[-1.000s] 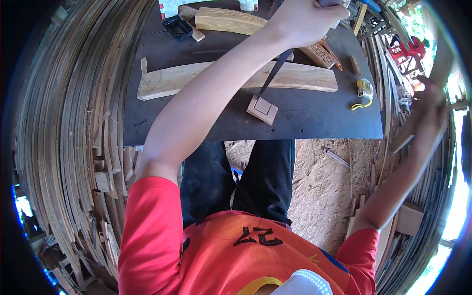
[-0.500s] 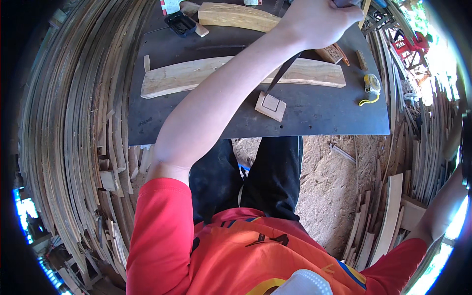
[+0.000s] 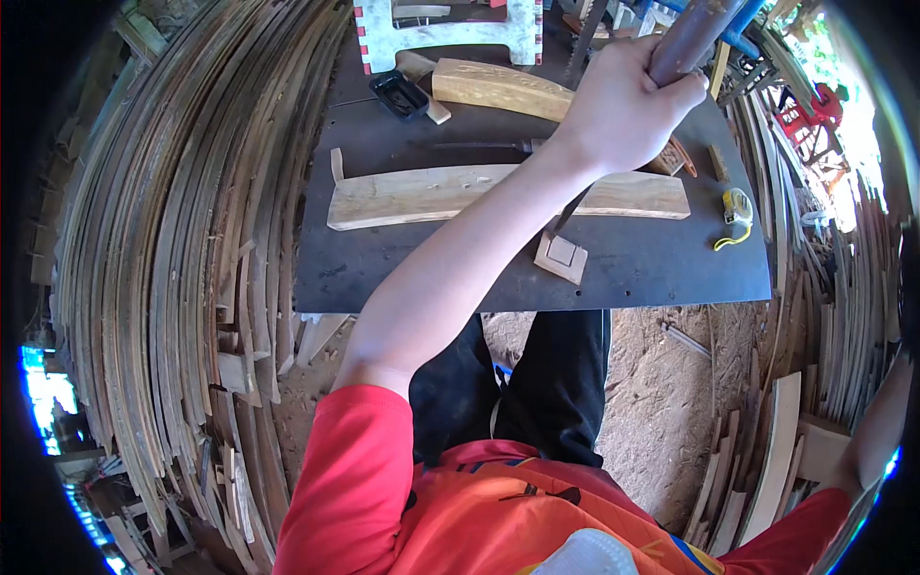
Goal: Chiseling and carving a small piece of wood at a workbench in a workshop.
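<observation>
Stacked strips (image 3: 182,249): thin curved wooden strips, piled in bands off the table's left edge, running top to bottom of the view.
Table (image 3: 402,273): dark flat surface, bare along its near edge; the person's dark-trousered legs sit below that edge.
Black tray (image 3: 399,94): small, shallow, near the far left corner of the table.
Long plank (image 3: 450,194): pale, slightly bowed wood lying crosswise over the middle of the table, its left end toward the left edge; the forearm crosses above it.
Thick block (image 3: 498,88): light-coloured wood at the far edge, just right of the black tray.
Left hand (image 3: 623,110): reached out over the far right part of the table, fingers wrapped fully round a dark brown handle (image 3: 692,38) that runs up and out toward the top of the view; what the handle belongs to cannot be told.
Square piece (image 3: 562,257): small pale wood with a raised inner square, close to the near edge, right of centre, under the forearm's line.
Tape measure (image 3: 736,206): yellow, near the right edge, its strap curling toward the near edge.
Right hand: out of view; only the arm (image 3: 877,431) shows at the lower right rim, so its grip cannot be told.
</observation>
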